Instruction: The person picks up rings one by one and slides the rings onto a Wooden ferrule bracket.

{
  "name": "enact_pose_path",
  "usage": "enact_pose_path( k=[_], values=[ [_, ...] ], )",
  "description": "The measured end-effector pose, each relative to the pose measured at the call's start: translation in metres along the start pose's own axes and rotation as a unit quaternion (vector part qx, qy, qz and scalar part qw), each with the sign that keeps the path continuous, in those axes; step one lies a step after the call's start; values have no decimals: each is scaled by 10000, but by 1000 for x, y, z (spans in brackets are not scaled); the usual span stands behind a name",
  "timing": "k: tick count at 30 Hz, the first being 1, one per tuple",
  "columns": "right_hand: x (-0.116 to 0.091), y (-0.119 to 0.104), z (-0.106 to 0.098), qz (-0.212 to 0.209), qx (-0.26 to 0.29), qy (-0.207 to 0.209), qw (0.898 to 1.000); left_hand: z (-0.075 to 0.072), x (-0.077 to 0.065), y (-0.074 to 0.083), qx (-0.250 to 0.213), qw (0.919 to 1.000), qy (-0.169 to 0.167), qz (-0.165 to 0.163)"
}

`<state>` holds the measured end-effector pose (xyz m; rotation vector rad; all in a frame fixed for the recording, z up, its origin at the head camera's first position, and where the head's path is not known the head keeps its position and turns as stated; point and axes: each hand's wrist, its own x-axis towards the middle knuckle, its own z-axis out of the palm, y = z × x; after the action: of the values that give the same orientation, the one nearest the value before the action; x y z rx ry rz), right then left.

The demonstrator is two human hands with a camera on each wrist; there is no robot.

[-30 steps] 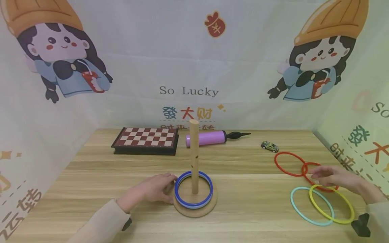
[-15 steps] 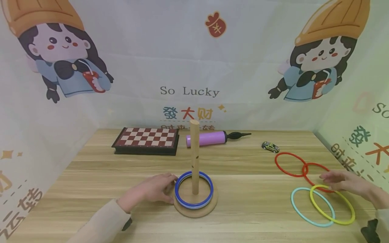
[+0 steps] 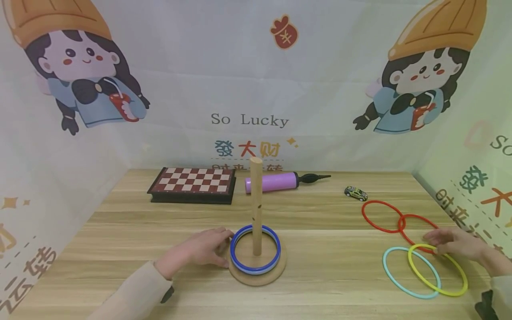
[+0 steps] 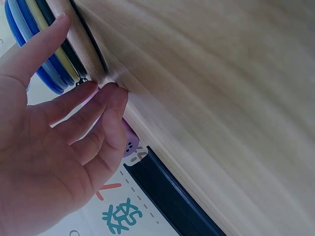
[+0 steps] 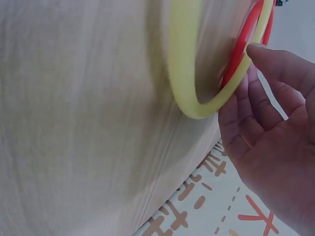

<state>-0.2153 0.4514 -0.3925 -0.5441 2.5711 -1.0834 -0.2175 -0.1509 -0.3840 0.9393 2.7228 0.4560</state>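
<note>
I log the bench [image 3: 328,275] as tan, streaked woodgrain. Far edge: black-sided board [image 3: 193,181] in dark-red and cream checks; purple pump [image 3: 276,182], black nozzle [image 3: 308,178]. Towards right edge: car [image 3: 355,193], dark with lime patterning; red rings [image 3: 362,211]; yellow ring [image 5: 182,73]; turquoise ring [image 3: 384,262]. I read peg [image 3: 256,202] pale tan, dark-flecked; upper ring [image 3: 256,270], deep blue.
</note>
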Motion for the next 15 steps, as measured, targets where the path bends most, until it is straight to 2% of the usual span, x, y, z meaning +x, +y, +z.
enact_pose_path(
  k=[5,11,15],
  values=[
    [1,-5,4,155,-504,177,9985,-1,-2,1,-28,9999,58,93],
    [0,-11,4,327,-479,186,9981,-1,-1,2,29,10000,59,53],
    [-2,-15,0,582,-237,-43,9980,-1,-1,2,55,10000,53,15]
  ],
)
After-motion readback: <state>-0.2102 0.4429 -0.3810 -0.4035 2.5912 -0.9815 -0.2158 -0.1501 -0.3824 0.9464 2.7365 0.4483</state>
